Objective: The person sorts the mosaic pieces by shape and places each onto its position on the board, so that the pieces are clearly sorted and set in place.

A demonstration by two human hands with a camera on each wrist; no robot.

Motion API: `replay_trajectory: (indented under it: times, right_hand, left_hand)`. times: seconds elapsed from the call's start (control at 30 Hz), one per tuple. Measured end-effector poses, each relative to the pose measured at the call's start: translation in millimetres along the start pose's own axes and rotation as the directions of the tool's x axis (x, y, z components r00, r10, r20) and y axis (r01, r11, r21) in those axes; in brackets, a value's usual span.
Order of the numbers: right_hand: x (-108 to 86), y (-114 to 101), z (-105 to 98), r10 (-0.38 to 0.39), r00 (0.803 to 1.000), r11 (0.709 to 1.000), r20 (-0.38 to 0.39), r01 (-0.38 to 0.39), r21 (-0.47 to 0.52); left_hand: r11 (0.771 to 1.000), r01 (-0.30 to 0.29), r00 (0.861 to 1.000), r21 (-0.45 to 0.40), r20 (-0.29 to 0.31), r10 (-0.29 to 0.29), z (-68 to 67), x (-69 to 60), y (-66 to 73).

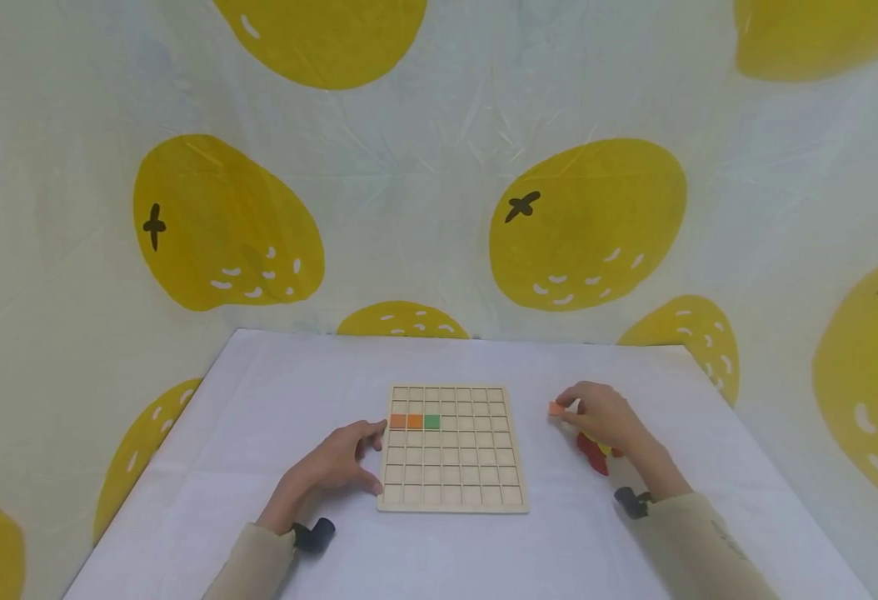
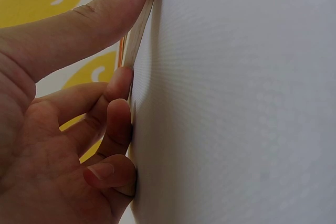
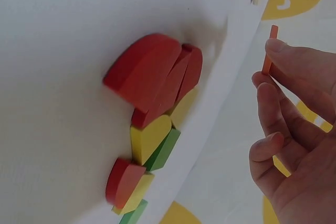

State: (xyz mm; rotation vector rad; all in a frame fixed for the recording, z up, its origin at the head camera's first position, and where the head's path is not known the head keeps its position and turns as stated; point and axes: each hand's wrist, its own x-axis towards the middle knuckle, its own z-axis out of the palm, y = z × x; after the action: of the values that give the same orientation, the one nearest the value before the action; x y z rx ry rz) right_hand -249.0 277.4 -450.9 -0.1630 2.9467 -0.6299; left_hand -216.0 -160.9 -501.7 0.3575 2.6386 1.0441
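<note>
A wooden grid board (image 1: 454,511) lies on the white table, with two orange tiles (image 1: 406,422) and a green tile (image 1: 431,422) side by side in one row at its left. My left hand (image 1: 337,457) rests beside the board, its thumb and fingertips touching the left edge; in the left wrist view the thumb (image 2: 105,19) presses that edge. To the right of the board, my right hand (image 1: 606,412) pinches a thin orange tile (image 3: 270,51) between thumb and fingers, above the table. Its face is seen edge-on in the right wrist view.
Near my right hand lies a group of loose wooden blocks: several red blocks (image 3: 149,69), yellow blocks (image 3: 150,139) and green blocks (image 3: 164,149). They are partly hidden under that hand in the head view. A fruit-printed curtain (image 1: 409,208) stands behind the table.
</note>
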Motion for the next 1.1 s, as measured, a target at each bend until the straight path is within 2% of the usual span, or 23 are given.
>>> replay_trajectory:
  times: [0.37, 0.9, 1.1]
  right_hand:
    - [4.5, -7.0, 2.5, -0.05, 0.998, 0.998, -0.027, 0.049, -0.035]
    - [12.2, -14.1, 10.9, -0.094, 0.996, 0.995, -0.015, 0.093, -0.045]
    - [13.0, -17.8, 12.1, -0.138, 0.99, 0.989, -0.031, 0.136, -0.059]
  left_hand:
    - [1.0, -0.002, 1.0, 0.005, 0.003, 0.002, 0.3, 1.0, -0.4]
    - [1.0, -0.009, 1.0, 0.017, 0.0, 0.009, 0.3, 0.7, -0.8]
    - [1.0, -0.006, 1.0, 0.014, -0.002, 0.006, 0.4, 0.2, -0.1]
